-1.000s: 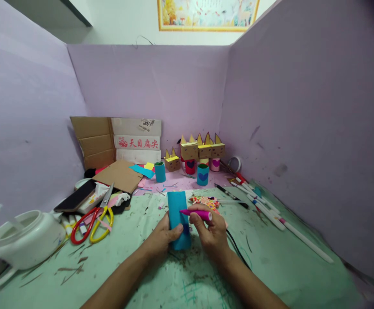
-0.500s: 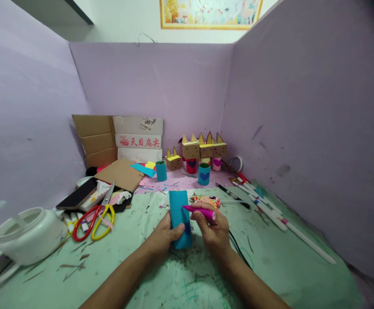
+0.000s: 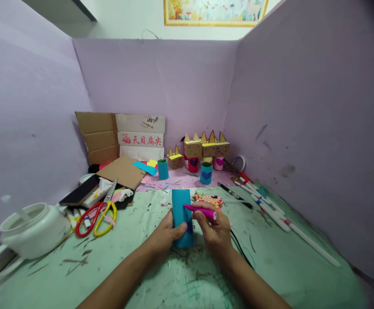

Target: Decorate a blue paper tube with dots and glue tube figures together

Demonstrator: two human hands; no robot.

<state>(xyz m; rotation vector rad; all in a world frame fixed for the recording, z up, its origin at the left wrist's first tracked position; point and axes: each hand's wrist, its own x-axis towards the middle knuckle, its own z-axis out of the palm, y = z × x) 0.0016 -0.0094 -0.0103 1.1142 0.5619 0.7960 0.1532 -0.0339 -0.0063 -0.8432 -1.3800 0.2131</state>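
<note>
My left hand (image 3: 165, 229) grips a blue paper piece (image 3: 180, 199) from its left side and holds it upright above the green tabletop, thumb across the front. Part of a dark blue shape (image 3: 189, 226) shows beside that thumb. I cannot tell whether the paper is flat or rolled. My right hand (image 3: 217, 229) is closed round a magenta marker (image 3: 204, 211), pinched between thumb and fingers. Its pointed end reaches left to the middle of the blue paper and appears to touch it. A floral-patterned item (image 3: 211, 199) lies just behind my right hand.
Scissors (image 3: 104, 210), a phone (image 3: 80, 191) and a white pot (image 3: 34, 231) lie left. Blue paper-covered tubes (image 3: 163, 171) and cat-eared cardboard figures (image 3: 193, 148) stand behind. Pens and white sticks (image 3: 273, 216) line the right. Cardboard (image 3: 122, 171) and purple panels (image 3: 154, 77) enclose the back.
The whole view has shifted slightly, so things sit a little farther right. Both hands keep their hold, and the marker's tip stays at nearly the same spot on the blue paper.
</note>
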